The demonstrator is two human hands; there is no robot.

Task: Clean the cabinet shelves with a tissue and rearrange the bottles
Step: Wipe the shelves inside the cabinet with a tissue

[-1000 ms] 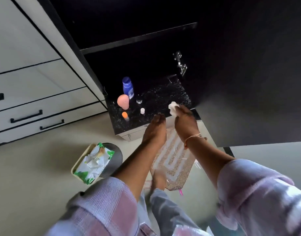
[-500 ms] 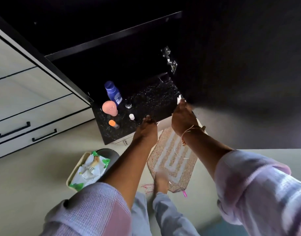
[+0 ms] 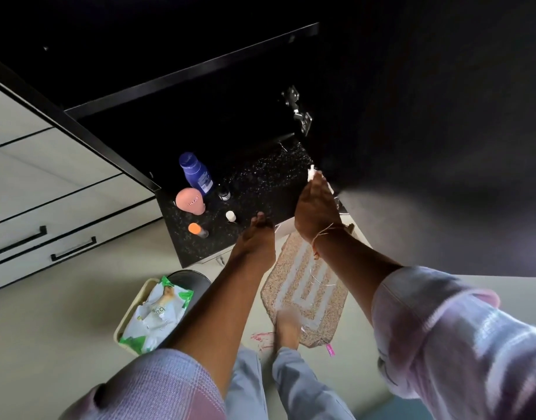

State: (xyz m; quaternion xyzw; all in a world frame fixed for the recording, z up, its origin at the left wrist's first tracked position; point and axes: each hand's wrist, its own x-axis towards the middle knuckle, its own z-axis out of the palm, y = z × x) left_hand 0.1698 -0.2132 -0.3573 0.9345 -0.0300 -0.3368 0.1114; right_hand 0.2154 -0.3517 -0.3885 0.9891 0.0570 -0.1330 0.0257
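1. Black speckled shelf [image 3: 260, 183] (stone-like) sits in a dark cabinet, with pale drawers [image 3: 48, 207] to its left and a woven mat [image 3: 306, 286] on the floor below.
2. I can't read the labels on the blue bottle [image 3: 197, 174] or the rounded pink bottle [image 3: 190, 201].
3. I see the right hand [image 3: 316, 210] with its fingers curled round the white tissue [image 3: 311, 174] at the shelf's right edge; the left hand [image 3: 257, 237] rests on the front edge, holding nothing.

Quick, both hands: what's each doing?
Left hand: open, resting on the shelf edge.
Right hand: holding the tissue.
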